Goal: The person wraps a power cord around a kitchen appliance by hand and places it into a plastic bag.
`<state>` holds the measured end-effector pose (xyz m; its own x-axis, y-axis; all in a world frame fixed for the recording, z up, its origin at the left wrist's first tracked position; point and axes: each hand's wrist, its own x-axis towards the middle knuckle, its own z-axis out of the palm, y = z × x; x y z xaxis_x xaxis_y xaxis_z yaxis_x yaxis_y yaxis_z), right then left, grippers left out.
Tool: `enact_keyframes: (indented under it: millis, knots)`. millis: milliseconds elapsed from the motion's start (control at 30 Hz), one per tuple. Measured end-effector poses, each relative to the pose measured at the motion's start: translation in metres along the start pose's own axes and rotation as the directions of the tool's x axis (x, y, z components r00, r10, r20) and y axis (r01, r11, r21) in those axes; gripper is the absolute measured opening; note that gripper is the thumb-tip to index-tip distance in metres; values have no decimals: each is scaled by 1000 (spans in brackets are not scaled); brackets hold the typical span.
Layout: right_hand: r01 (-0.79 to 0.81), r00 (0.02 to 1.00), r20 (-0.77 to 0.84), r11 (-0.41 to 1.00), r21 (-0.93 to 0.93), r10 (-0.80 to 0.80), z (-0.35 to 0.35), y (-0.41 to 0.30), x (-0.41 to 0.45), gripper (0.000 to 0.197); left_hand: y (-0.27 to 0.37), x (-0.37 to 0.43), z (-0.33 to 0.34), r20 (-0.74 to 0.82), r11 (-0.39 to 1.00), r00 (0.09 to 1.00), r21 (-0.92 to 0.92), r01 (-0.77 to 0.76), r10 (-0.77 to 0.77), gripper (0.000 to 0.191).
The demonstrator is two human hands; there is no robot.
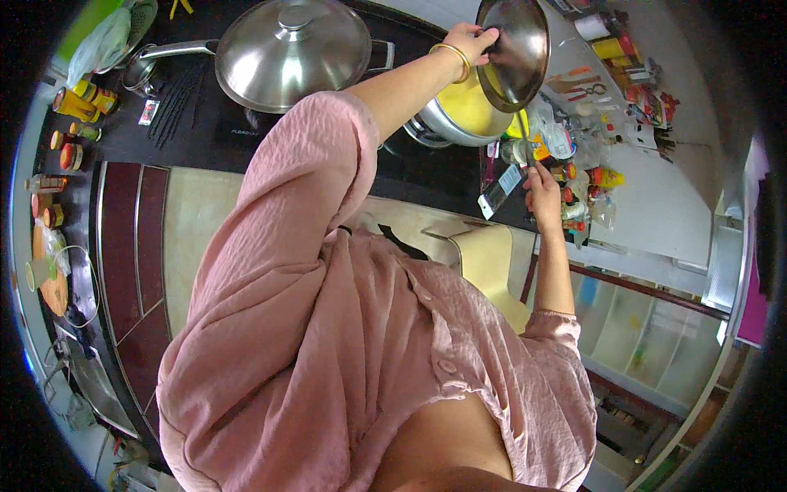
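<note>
My left hand (474,44), with a gold bangle at the wrist, holds a round metal pot lid (519,55) near its dark knob. The lid is tilted almost upright at the right side of a steel pot (473,139) and hides part of its rim. Pale yellow contents (470,107) show inside the pot. My right hand (545,195) grips a long thin handle (530,150) to the right of the pot. Whether this handle belongs to the pot or to a utensil, I cannot tell.
A large lidded steel wok (292,58) stands on the left of the dark counter. Jars, bottles and bags (575,166) crowd the right side. More jars (71,157) line the left counter. A cream chair (486,258) stands below the counter edge.
</note>
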<state>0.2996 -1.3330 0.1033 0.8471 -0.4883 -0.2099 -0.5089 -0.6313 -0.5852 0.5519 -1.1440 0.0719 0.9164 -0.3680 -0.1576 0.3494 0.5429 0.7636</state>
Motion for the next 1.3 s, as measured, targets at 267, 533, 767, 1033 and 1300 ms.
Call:
enact_keyframes:
  millis: [267, 533, 767, 1033, 1300]
  knots:
    - [305, 908, -53, 740, -600, -417, 12, 9, -7, 44, -21, 5, 25, 229, 377, 892, 844, -382, 390, 49]
    - [292, 921, -6, 700, -652, -389, 4, -7, -6, 40, -31, 9, 31, 418, -171, 893, 904, -391, 166, 45]
    - [261, 955, 65, 713, -651, -290, 0, -14, -1, 42, -51, 21, 38, 434, -265, 899, 876, -403, 66, 44]
    - [333, 930, 83, 725, -603, -358, -5, -5, 4, 41, -60, 24, 34, 417, -253, 908, 882, -396, 33, 45]
    - [298, 945, 79, 732, -613, -318, -15, -1, 8, 43, -71, 30, 33, 401, -317, 916, 866, -386, -22, 40]
